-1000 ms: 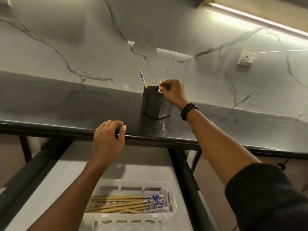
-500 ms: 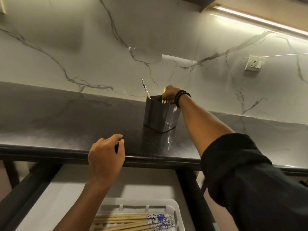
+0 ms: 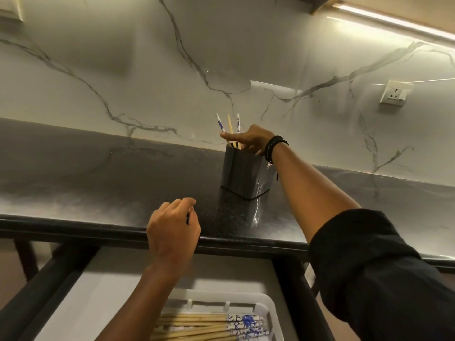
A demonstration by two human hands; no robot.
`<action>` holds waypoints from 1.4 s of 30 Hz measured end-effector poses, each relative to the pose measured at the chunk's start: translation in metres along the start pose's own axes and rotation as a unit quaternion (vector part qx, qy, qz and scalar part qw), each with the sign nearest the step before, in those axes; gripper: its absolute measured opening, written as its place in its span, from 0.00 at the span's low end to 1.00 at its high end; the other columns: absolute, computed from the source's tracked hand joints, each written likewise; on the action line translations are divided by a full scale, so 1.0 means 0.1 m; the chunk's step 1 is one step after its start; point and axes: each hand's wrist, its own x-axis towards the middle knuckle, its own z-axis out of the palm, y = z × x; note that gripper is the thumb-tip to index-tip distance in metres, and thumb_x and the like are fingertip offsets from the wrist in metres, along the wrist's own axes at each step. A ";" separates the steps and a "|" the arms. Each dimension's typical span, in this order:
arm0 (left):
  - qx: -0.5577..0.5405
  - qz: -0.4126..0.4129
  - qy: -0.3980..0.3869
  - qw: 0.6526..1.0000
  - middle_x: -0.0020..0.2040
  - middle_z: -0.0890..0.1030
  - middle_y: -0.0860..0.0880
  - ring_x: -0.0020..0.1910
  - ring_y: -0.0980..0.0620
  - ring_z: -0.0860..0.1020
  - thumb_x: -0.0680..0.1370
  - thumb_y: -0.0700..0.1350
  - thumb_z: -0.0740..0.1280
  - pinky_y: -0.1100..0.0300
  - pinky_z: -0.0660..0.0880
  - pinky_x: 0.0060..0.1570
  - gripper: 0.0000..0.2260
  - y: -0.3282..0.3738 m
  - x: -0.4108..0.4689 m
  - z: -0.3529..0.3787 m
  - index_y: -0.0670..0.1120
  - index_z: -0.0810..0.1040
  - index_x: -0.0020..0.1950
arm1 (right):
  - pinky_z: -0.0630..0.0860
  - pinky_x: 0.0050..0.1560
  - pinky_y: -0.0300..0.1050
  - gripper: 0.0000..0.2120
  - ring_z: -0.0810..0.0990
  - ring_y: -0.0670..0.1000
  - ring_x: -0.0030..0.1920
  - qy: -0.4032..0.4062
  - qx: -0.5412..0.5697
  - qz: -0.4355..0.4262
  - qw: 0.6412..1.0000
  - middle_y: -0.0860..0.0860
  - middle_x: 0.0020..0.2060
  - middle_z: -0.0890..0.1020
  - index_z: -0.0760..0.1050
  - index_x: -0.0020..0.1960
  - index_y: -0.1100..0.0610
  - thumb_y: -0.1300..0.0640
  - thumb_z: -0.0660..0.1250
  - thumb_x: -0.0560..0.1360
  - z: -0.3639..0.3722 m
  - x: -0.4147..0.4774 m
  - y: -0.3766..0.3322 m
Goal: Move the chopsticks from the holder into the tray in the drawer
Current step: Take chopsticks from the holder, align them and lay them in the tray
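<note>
Right hand (image 3: 248, 139) at the holder (image 3: 243, 175) mouth
Its fingers are wrapped round three chopsticks (image 3: 230, 123) standing in the holder; left hand (image 3: 172, 232) hangs in front of it, loosely curled, holding nothing. Tray (image 3: 267, 301) is below it, in the drawer (image 3: 110, 291).

1. Holder (image 3: 242, 173): glossy dark grey.
2. Chopsticks (image 3: 197, 324): pale wood, blue-and-white patterned ends.
3. Tray (image 3: 269, 303): white.
4. Table (image 3: 98, 183): dark, speckled.
5. Far wall (image 3: 147, 70): white marble, grey veins.
6. Bracelet (image 3: 274, 146): black beads.
</note>
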 end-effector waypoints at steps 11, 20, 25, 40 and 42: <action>-0.008 0.005 -0.013 1.000 0.36 0.84 0.48 0.33 0.50 0.80 0.69 0.33 0.74 0.53 0.79 0.33 0.09 0.00 -0.01 -0.02 0.43 0.84 0.46 | 0.81 0.53 0.50 0.12 0.82 0.52 0.42 0.028 0.066 -0.124 0.990 0.55 0.39 0.82 0.79 0.53 0.69 0.60 0.70 0.76 -0.05 -0.06 -0.21; -0.025 -0.005 -0.026 0.999 0.40 0.84 0.48 0.37 0.49 0.82 0.71 0.34 0.74 0.53 0.81 0.38 0.09 0.02 -0.08 -0.08 0.42 0.83 0.50 | 0.77 0.47 0.49 0.09 0.80 0.54 0.40 0.128 -0.138 -0.302 0.935 0.57 0.40 0.82 0.80 0.46 0.64 0.57 0.70 0.76 -0.27 -0.57 -0.47; -0.024 -0.012 -0.036 0.999 0.42 0.84 0.48 0.39 0.48 0.81 0.74 0.35 0.71 0.52 0.81 0.37 0.08 0.03 -0.13 -0.14 0.43 0.83 0.52 | 0.80 0.51 0.50 0.05 0.82 0.51 0.44 0.115 -0.209 -0.392 0.888 0.54 0.43 0.83 0.80 0.49 0.61 0.59 0.68 0.77 -0.10 -1.11 -0.51; -0.167 -0.006 -0.091 0.982 0.44 0.84 0.47 0.39 0.60 0.80 0.76 0.44 0.72 0.73 0.76 0.44 0.05 0.10 -0.24 -0.33 0.44 0.82 0.50 | 0.73 0.66 0.58 0.14 0.82 0.56 0.52 0.079 -0.197 -0.503 0.838 0.57 0.53 0.81 0.76 0.59 0.59 0.64 0.69 0.74 0.92 -2.52 0.28; -0.157 -0.035 -0.109 0.981 0.41 0.83 0.50 0.35 0.65 0.76 0.75 0.43 0.73 0.80 0.71 0.40 0.05 0.15 -0.19 -0.33 0.43 0.82 0.48 | 0.73 0.67 0.57 0.15 0.81 0.55 0.54 0.083 -0.178 -0.501 0.843 0.56 0.56 0.80 0.76 0.60 0.59 0.66 0.70 0.74 0.99 -2.62 0.35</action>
